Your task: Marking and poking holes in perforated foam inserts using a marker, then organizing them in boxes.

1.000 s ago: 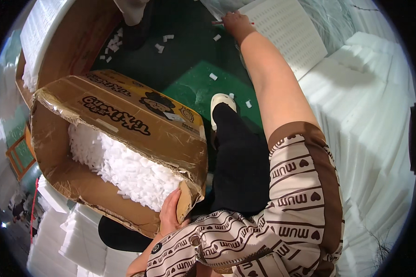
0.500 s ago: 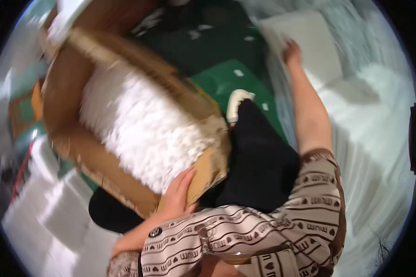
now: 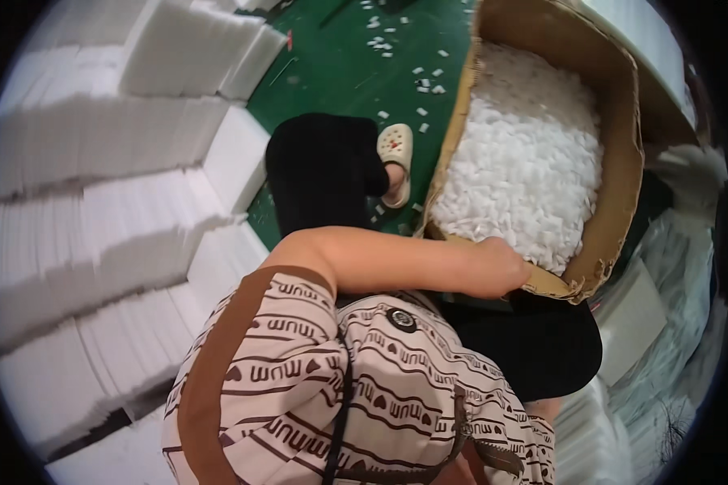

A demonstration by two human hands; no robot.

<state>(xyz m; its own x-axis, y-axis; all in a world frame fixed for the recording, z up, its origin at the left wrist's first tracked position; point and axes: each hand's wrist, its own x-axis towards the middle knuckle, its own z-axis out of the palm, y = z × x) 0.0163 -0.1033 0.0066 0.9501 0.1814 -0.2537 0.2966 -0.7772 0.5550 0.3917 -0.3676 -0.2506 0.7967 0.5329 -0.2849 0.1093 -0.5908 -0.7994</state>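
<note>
A cardboard box (image 3: 620, 206) lies in front of me at the right, heaped with small white foam pieces (image 3: 526, 162). My left arm reaches across my body to it. With its fingers curled over the near edge of the box, my left hand (image 3: 500, 267) is closed on the cardboard; the fingertips are hidden behind the hand. Only a bit of my right sleeve (image 3: 542, 412) shows at the lower right, and my right hand is out of sight.
Thick stacks of white foam sheets (image 3: 97, 226) line the left side. Small white scraps (image 3: 423, 111) are scattered over the green floor (image 3: 332, 81). Clear plastic film (image 3: 663, 299) and a white foam slab (image 3: 635, 319) lie on the right, beyond my knee.
My view has swung left, so the box now appears at the right and the foam stacks at the left. My left hand stays on the box edge; my right hand has left the view.
</note>
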